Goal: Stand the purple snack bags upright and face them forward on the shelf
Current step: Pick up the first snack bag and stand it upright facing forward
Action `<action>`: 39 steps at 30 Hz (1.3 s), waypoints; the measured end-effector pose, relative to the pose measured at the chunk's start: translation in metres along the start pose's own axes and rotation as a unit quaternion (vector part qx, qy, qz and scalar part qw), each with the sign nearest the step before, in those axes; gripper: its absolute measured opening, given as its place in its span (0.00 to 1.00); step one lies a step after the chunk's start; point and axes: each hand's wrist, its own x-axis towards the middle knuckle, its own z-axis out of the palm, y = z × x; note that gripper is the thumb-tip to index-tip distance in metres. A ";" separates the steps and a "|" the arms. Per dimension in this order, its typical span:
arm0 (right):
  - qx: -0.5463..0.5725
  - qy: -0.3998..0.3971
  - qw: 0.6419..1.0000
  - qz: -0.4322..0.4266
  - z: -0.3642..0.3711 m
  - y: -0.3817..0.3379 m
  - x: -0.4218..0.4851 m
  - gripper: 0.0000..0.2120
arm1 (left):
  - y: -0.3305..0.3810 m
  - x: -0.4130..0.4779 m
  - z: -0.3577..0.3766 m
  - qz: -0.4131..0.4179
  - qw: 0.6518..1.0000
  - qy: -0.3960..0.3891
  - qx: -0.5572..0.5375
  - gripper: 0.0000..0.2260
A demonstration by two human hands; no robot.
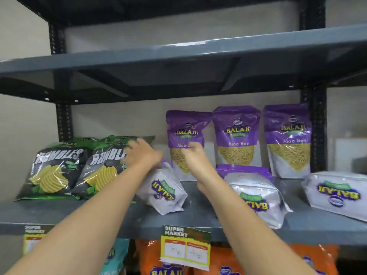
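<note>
At frame centre, our left hand (142, 153) grips the top of a tilted purple bag (161, 190); our right hand (195, 155), loosely curled and holding nothing, hovers just right of it.

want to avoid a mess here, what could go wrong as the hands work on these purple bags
The left hand reaches past the Rumbles chip bags, so it might knock them askew. The right hand is at the leftmost upright purple bag; a nudge may topple it onto its neighbour. The tilted bag between the arms and the flat bag lie near the shelf edge and could slide off.
</note>
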 end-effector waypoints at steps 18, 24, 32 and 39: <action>0.053 0.136 0.986 0.080 0.027 0.013 0.030 0.19 | -0.026 0.011 0.010 0.013 0.891 -0.229 -0.393 0.26; -0.062 0.210 0.976 0.001 0.015 0.014 0.018 0.31 | -0.021 -0.011 0.042 0.102 0.821 -0.219 -0.517 0.34; 0.112 0.234 0.965 0.034 0.011 0.034 0.017 0.31 | -0.029 -0.003 0.053 0.110 0.828 -0.273 -0.478 0.35; 0.208 0.232 0.942 0.120 -0.001 0.050 0.042 0.40 | -0.024 -0.049 0.053 0.135 0.948 0.069 -0.279 0.24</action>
